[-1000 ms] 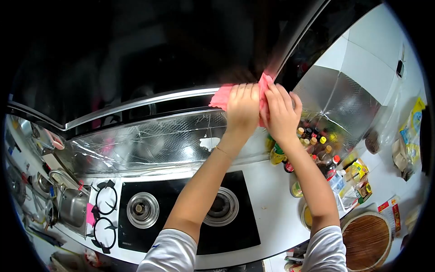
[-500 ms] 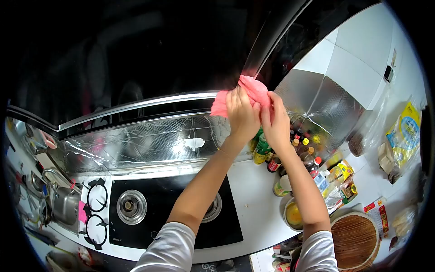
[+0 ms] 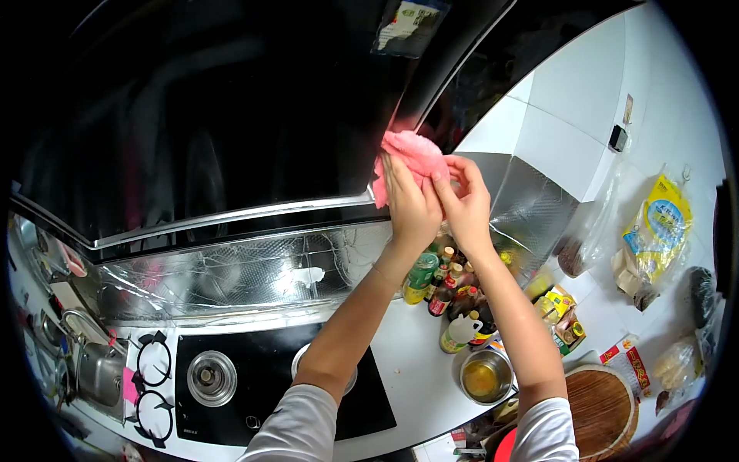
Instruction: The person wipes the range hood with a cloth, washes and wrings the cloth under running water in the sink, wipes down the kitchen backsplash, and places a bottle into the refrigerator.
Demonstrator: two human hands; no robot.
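Note:
A pink cloth (image 3: 416, 154) is bunched at the lower corner of a glossy black range hood (image 3: 254, 131), where its silver trim (image 3: 292, 209) ends. My left hand (image 3: 412, 206) presses the cloth against this corner, fingers pointing up, part of the cloth under them. Close beside it, my right hand (image 3: 468, 204) has its fingers curled at the cloth's right edge, thumb toward the left hand. The fold between the two hands is partly hidden.
Below lies a black gas stove (image 3: 285, 408). Several sauce bottles (image 3: 443, 292) and a metal pot (image 3: 486, 377) stand at its right, near a round wooden board (image 3: 596, 412). Two black pan-support rings (image 3: 154, 362) and a sink (image 3: 100, 377) are at left. Foil (image 3: 231, 269) lines the wall.
The view has shifted, bringing more of the hood and bottles into sight. Both hands remain on the cloth at the hood corner; the cloth is now more bunched, with less spread to the left.

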